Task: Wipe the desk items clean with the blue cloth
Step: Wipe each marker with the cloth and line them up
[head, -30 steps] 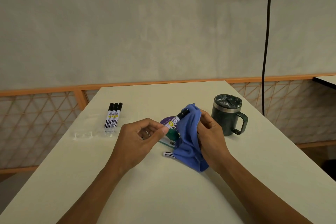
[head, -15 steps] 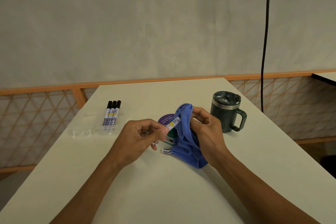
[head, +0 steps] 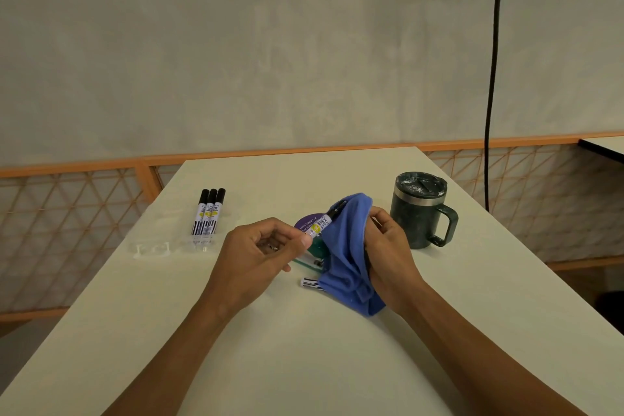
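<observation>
My left hand (head: 260, 252) pinches a white marker (head: 321, 224) by its lower end, black cap pointing up and right. My right hand (head: 388, 246) grips the blue cloth (head: 347, 257), which is bunched against the marker's cap end and hangs down to the table. Three more black-capped markers (head: 208, 215) lie side by side at the back left. Another marker (head: 310, 282) lies on the table, half under the cloth. A purple round item (head: 305, 221) and a teal item (head: 317, 248) sit behind the hands, mostly hidden.
A dark green lidded mug (head: 420, 209) stands to the right of my right hand, handle toward the right. A clear plastic piece (head: 153, 248) lies at the left. The white table (head: 304, 365) has an orange lattice rail behind it. A black cable (head: 491, 78) hangs at the right.
The marker's black cap, wrapped inside the cloth half a second ago, now shows again at the cloth's top edge. Both hands stay in nearly the same place.
</observation>
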`<state>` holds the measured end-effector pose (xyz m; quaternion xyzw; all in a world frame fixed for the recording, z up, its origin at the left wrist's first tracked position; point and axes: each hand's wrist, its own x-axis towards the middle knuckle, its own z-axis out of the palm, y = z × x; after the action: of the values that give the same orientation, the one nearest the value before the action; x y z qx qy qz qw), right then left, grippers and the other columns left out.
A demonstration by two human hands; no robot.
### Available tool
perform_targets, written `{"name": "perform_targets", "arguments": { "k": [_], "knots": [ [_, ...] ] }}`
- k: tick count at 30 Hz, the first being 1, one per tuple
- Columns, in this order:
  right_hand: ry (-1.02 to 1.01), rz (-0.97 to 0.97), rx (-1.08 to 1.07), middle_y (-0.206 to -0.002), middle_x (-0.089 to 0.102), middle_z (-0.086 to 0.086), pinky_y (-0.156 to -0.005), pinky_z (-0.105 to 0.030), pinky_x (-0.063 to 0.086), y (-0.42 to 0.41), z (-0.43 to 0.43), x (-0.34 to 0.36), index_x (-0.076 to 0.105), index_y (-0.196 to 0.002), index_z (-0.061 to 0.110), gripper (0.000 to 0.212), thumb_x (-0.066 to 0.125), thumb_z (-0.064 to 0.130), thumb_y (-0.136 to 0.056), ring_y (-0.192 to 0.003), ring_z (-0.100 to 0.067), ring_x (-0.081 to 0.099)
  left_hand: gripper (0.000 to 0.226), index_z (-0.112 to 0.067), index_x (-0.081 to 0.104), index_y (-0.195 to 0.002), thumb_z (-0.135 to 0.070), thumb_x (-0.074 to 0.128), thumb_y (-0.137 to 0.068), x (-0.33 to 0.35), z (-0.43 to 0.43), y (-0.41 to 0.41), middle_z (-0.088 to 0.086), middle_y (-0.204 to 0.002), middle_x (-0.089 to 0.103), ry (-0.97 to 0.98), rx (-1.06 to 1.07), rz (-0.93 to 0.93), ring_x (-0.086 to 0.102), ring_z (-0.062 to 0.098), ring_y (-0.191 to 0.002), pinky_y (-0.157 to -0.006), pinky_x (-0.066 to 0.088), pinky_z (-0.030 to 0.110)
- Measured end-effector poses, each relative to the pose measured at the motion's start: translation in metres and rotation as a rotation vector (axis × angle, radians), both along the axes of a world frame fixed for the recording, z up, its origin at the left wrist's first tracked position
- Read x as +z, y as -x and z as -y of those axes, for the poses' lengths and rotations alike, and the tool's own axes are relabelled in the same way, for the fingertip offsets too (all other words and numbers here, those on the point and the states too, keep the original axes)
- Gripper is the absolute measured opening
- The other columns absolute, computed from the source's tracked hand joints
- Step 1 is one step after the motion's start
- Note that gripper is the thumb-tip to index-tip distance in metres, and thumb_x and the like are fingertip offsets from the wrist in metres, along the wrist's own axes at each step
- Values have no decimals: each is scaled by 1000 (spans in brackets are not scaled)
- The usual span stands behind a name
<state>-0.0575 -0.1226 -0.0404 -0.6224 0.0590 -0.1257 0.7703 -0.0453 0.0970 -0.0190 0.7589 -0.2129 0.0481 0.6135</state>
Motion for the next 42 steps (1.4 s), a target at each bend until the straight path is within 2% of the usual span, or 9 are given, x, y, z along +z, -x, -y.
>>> {"name": "perform_targets", "arguments": {
  "k": [6, 15, 20, 24, 26, 29, 33, 38, 42],
  "knots": [
    [163, 82, 100, -101, 79, -1, -80, -38, 64, 11, -4, 9, 63, -131, 35, 27, 60, 20, -108, -91, -18, 76, 10, -22, 83, -92, -28, 89, -86, -2, 0, -1, 2, -83, 78, -26, 44, 44, 68, 17, -73, -67, 61, 31],
    [-37, 74, 122, -98, 81, -11, -75, -33, 64, 15, -2, 15, 75, -121, 12, 21, 69, 12, -101, -84, -23, 78, 16, -26, 84, -94, -31, 92, -82, 1, -5, -4, 1, -85, 79, -86, 34, 35, 72, 22, -79, -81, 64, 49],
    [-6, 66, 63, -83, 66, -17, -61, -29, 55, 10, -1, 12, 78, -115, 14, 16, 68, 17, -103, -65, -20, 57, 15, -25, 84, -93, -30, 92, -81, 5, -5, -2, 2, -84, 79, -77, 18, 21, 72, 23, -76, -78, 64, 48],
    [84, 82, -6, -105, 66, -32, -89, -53, 62, 6, -1, 8, 73, -107, 5, 27, 54, 23, -111, -86, -46, 65, 13, -28, 85, -92, -29, 92, -82, 3, -5, -2, 0, -83, 79, -65, 37, 41, 71, 33, -80, -80, 63, 54],
    [99, 72, -33, -112, 64, -29, -98, -66, 56, 5, 2, 8, 73, -104, 12, 27, 50, 23, -112, -105, -54, 61, 12, -27, 84, -91, -26, 92, -82, 3, -5, -2, -1, -81, 78, -48, 70, 74, 70, 30, -78, -75, 65, 47],
    [115, 66, 9, -110, 76, -5, -92, -50, 64, 7, 3, 11, 78, -112, 37, 29, 51, 26, -113, -106, -34, 72, 14, -24, 83, -91, -23, 93, -82, 3, -4, -1, -4, -79, 76, -42, 138, 156, 67, 14, -71, -64, 58, 23],
    [60, 43, 60, -104, 82, 2, -87, -33, 65, 10, -2, 12, 70, -130, 26, 25, 62, 20, -107, -100, -21, 78, 17, -27, 82, -92, -25, 94, -81, -1, 0, -1, -9, -83, 76, -110, 163, 257, 68, 16, -75, -71, 61, 38],
    [-11, 70, -16, -94, 82, -3, -76, -30, 63, 13, -6, 12, 79, -111, 14, 14, 72, 21, -100, -84, -17, 78, 19, -28, 81, -94, -24, 95, -80, -5, 2, 0, -9, -86, 74, -162, 147, 372, 68, 21, -78, -69, 57, 37],
    [69, 65, -79, -73, 65, -4, -63, -24, 50, 13, -6, 13, 77, -93, 8, 26, 62, 24, -107, -66, -14, 58, 19, -27, 82, -93, -22, 95, -81, -6, 2, -2, -10, -86, 72, -177, 162, 436, 68, 21, -76, -65, 55, 38]
  ]
}}
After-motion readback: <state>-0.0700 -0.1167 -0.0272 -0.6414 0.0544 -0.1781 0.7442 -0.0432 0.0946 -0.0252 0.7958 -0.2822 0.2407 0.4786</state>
